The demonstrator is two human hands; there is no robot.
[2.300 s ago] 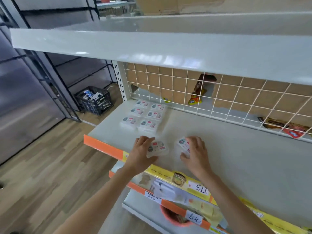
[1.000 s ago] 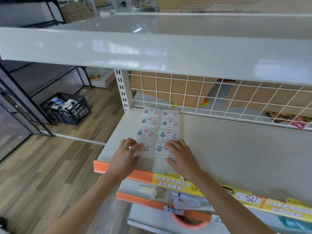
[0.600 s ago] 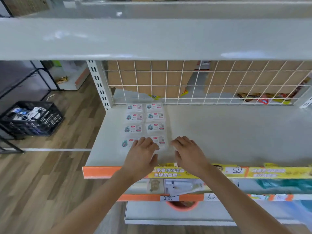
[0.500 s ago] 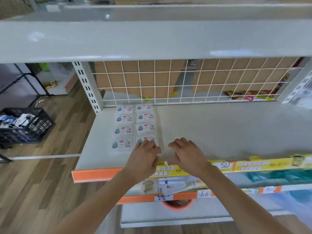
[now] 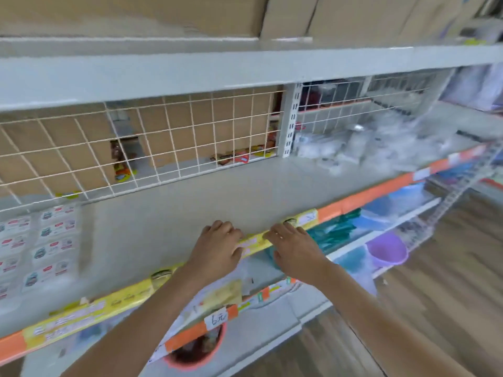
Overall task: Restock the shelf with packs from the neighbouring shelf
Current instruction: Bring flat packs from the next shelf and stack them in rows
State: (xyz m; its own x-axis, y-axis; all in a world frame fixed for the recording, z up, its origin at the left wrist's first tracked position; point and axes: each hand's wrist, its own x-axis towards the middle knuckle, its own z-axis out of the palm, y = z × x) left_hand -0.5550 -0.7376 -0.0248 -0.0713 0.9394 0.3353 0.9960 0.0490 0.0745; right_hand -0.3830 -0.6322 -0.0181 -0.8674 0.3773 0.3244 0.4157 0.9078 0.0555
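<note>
Both hands are empty with fingers loosely curled at the shelf's front edge (image 5: 130,297), and the loose packs (image 5: 353,148) lie far up to the right, nearer the right hand (image 5: 292,247) than the left hand (image 5: 217,250).

Two bare hands show, a left hand (image 5: 217,251) and a right hand (image 5: 292,247). At least eight small flat clear packs with printed labels (image 5: 53,247) lie in rows at the left edge, the frame cutting off more. One purple plastic basin (image 5: 388,253) and one orange-pink plastic basin (image 5: 194,352) sit lower down.
</note>
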